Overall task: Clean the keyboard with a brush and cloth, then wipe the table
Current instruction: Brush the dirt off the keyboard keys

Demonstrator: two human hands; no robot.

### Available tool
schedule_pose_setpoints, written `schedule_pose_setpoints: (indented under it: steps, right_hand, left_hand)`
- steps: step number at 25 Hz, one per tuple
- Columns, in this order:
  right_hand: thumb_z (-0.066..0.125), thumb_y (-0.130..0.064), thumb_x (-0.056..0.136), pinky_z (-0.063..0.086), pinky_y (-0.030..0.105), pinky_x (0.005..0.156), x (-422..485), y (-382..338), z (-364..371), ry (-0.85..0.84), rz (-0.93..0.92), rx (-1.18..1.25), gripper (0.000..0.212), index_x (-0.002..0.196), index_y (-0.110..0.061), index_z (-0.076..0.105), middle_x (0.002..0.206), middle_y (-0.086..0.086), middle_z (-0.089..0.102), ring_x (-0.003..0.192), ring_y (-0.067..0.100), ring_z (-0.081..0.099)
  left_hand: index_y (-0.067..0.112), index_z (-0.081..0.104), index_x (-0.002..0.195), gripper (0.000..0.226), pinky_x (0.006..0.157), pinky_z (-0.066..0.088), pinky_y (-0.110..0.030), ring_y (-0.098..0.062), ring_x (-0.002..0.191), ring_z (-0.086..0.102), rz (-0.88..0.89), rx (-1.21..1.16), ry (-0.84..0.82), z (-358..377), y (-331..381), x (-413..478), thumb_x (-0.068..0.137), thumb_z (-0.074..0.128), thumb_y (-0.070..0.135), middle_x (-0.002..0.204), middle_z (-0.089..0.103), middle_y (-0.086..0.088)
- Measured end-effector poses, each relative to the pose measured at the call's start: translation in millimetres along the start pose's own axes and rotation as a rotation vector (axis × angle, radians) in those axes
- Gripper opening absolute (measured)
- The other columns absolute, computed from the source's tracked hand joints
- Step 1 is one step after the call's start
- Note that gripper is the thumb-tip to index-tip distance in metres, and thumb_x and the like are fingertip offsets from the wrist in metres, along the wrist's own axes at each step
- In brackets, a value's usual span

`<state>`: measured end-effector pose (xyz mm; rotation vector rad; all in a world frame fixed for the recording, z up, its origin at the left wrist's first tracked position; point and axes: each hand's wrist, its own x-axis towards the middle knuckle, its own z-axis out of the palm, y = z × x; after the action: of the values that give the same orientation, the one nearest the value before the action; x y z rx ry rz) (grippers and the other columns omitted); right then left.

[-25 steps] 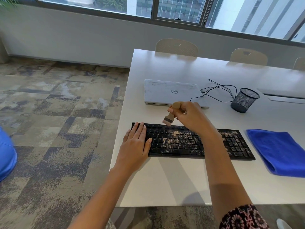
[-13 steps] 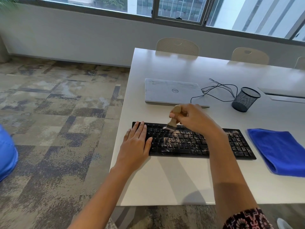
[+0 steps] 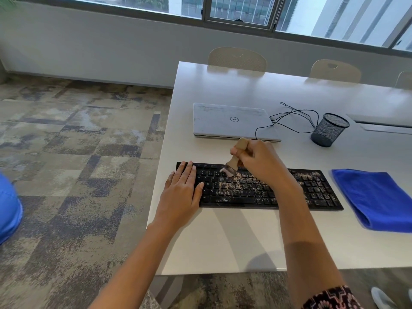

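Near the middle of the frame, the fingers [image 3: 238, 151] of my right hand [image 3: 260, 162] are curled tight round the pale wooden handle of the brush [image 3: 234, 161]. The brush tilts down toward the left. Its bristles look to be touching the upper rows of keys on the keyboard [image 3: 312, 192], though they are blurred. To the left, my left hand [image 3: 180, 194] lies flat on the keyboard's left end. Its fingers are straight and close together, holding nothing, and the thumb rests on the keys.

The keyboard is black and lies lengthwise on the white bench [image 3: 234, 237]. Pale crumbs are scattered over its middle and right keys. Just beside its right end lies the folded blue cloth [image 3: 374, 197], flat on the bench and reaching the right edge of the frame.

Above the keyboard sits a closed grey laptop [image 3: 223, 121]. A thin black cable [image 3: 296, 118] loops from its right side. A dark mesh cup [image 3: 328, 130] stands upright near the cable.

Two pale chairs [image 3: 237, 59] are pushed in at the far side of the bench, below the windows [image 3: 240, 10]. Patterned carpet [image 3: 78, 152] fills the left of the frame, with something blue [image 3: 9, 208] at the left edge. A patterned sleeve [image 3: 330, 297] shows at the lower right.
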<state>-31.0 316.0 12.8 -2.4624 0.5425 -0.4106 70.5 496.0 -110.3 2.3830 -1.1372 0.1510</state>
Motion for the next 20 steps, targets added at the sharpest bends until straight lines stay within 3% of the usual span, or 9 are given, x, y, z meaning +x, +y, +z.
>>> schedule_pose_setpoints:
  steps: [2,4,6,11,15,20]
  right_hand:
    - [0.063,-0.028,0.098,0.058,0.047,0.080,-1,3,-7,0.019,0.018,0.064,0.017,0.086,-0.018,0.071,0.082,0.004,0.073,0.076,0.027,0.068]
    - [0.064,-0.027,0.097,0.057,0.053,0.084,-1,4,-11,0.084,0.008,0.112,0.014,0.090,-0.020,0.072,0.085,0.008,0.074,0.083,0.035,0.069]
    - [0.063,-0.029,0.098,0.057,0.053,0.083,-3,6,-10,0.111,-0.002,0.111,0.016,0.093,-0.018,0.073,0.086,0.008,0.075,0.084,0.034,0.069]
    - [0.065,-0.028,0.096,0.057,0.050,0.086,-10,11,-10,-0.002,0.038,0.094,0.013,0.089,-0.022,0.073,0.085,0.002,0.076,0.085,0.027,0.071]
    - [0.065,-0.027,0.097,0.057,0.050,0.085,-10,9,-15,0.077,-0.012,0.118,0.013,0.093,-0.019,0.074,0.087,0.003,0.075,0.084,0.029,0.069]
    - [0.064,-0.026,0.097,0.056,0.044,0.090,-11,11,-11,0.019,0.024,0.050,0.011,0.094,-0.023,0.074,0.087,-0.005,0.075,0.087,0.017,0.070]
  left_hand:
    - [0.010,0.029,0.151,0.073,0.119,0.006,-0.032,-0.015,0.150,0.008,0.000,0.000,0.002,0,0,0,0.095,0.009,0.053,0.160,0.023,-0.002]
    - [0.010,0.029,0.151,0.073,0.119,0.007,-0.033,-0.015,0.150,0.009,-0.001,-0.001,0.003,0,1,0,0.095,0.009,0.053,0.160,0.023,-0.003]
    - [0.010,0.028,0.152,0.073,0.119,0.007,-0.034,-0.015,0.150,0.008,-0.001,0.000,-0.002,0,0,0,0.095,0.009,0.053,0.160,0.022,-0.002]
    - [0.010,0.027,0.152,0.074,0.119,0.005,-0.033,-0.015,0.150,0.007,-0.003,0.001,-0.010,0,0,0,0.095,0.009,0.053,0.160,0.021,-0.002]
    - [0.011,0.027,0.152,0.073,0.118,0.003,-0.032,-0.014,0.150,0.007,-0.003,0.007,-0.012,0,-1,0,0.095,0.009,0.053,0.160,0.021,-0.002]
    - [0.011,0.028,0.152,0.075,0.117,0.002,-0.030,-0.014,0.150,0.006,-0.006,-0.003,-0.010,0,1,0,0.094,0.008,0.054,0.160,0.021,-0.002]
